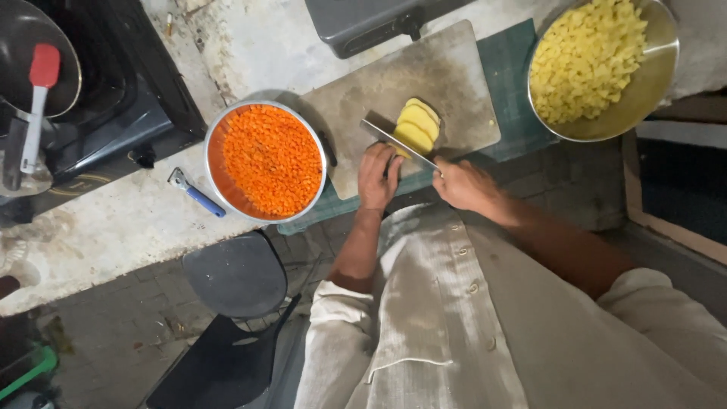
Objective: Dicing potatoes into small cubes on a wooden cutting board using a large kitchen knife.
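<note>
A peeled yellow potato (417, 123), cut into slices, lies on a pale cutting board (447, 72). My left hand (376, 176) rests on the near end of the potato, fingers curled over it. My right hand (463, 184) grips the handle of a knife (394, 140), whose blade lies across the potato beside my left fingers. A round metal bowl of diced carrot (266, 160) stands just left of the board. At the upper right, a large metal bowl (644, 91) holds diced potato (583, 57).
A blue-handled peeler (196, 192) lies left of the carrot bowl. A black stove (113, 98) with a pan and a red spatula (36, 98) is at the far left. A green mat (515, 83) lies under the board. A dark stool (236, 274) stands below the counter.
</note>
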